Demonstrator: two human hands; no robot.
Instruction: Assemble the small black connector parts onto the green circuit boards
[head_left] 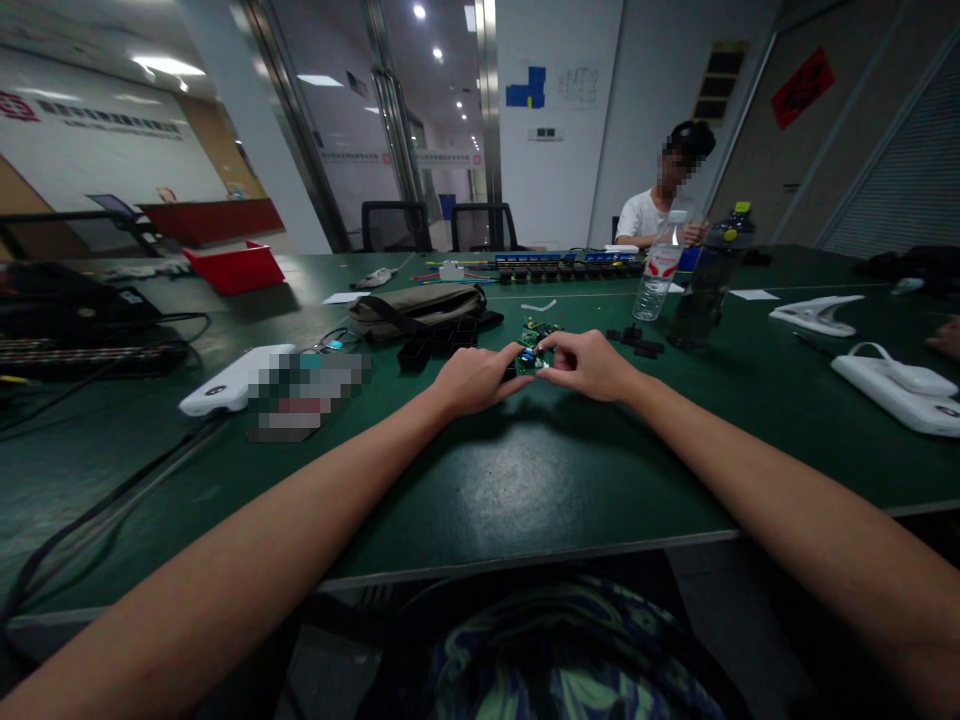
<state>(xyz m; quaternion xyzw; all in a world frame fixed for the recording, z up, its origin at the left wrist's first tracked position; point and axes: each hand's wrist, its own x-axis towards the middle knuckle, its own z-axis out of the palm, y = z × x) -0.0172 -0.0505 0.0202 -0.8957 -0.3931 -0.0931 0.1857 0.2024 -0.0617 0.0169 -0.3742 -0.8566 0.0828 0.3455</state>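
Between my two hands, just above the green table (pixel 517 480), is a small green circuit board (pixel 529 362) with a blue part on it. My left hand (pixel 480 378) pinches its left side between thumb and fingers. From the other side, my right hand (pixel 583 364) grips it with thumb and curled forefinger. More green circuit boards (pixel 540 328) lie right behind my fingers. Black plastic housings (pixel 439 342) sit to the left of my left hand, and small black parts (pixel 637 340) lie beyond my right hand.
A grey-brown pouch (pixel 420 308) lies behind the housings. A clear water bottle (pixel 658 275) and a dark bottle (pixel 709 285) stand back right. White power banks (pixel 232 380) and cables are at the left, with another white device (pixel 892 390) at the right. A person (pixel 660 195) sits across the table.
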